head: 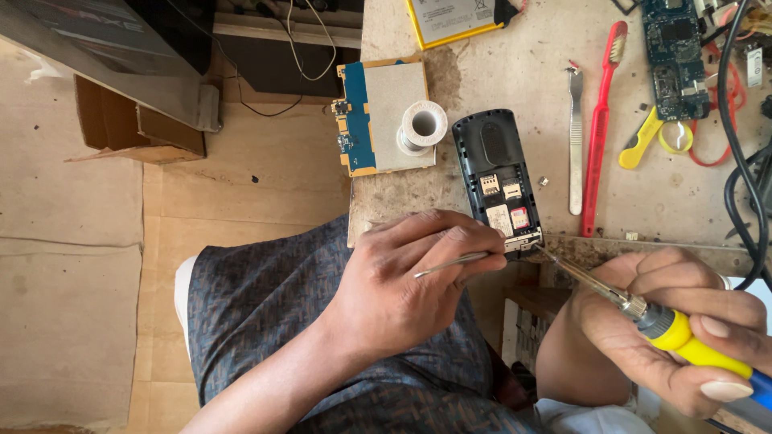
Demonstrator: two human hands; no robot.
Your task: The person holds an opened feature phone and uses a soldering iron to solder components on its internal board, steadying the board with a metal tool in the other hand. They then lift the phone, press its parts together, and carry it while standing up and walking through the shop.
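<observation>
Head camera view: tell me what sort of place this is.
Probably a phone repair bench: an opened phone, a soldering iron in the right hand, a bare circuit board and a solder spool.

bare bench [515, 76] lies open above the phone [497, 181]; solder spool [423, 126] crowds its left, tweezers [575, 141] and toothbrush [601, 120] its right.

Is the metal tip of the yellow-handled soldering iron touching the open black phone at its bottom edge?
Touching. The head view shows the soldering iron in the right hand, its tip meeting the black phone's bottom edge with no visible gap.
</observation>
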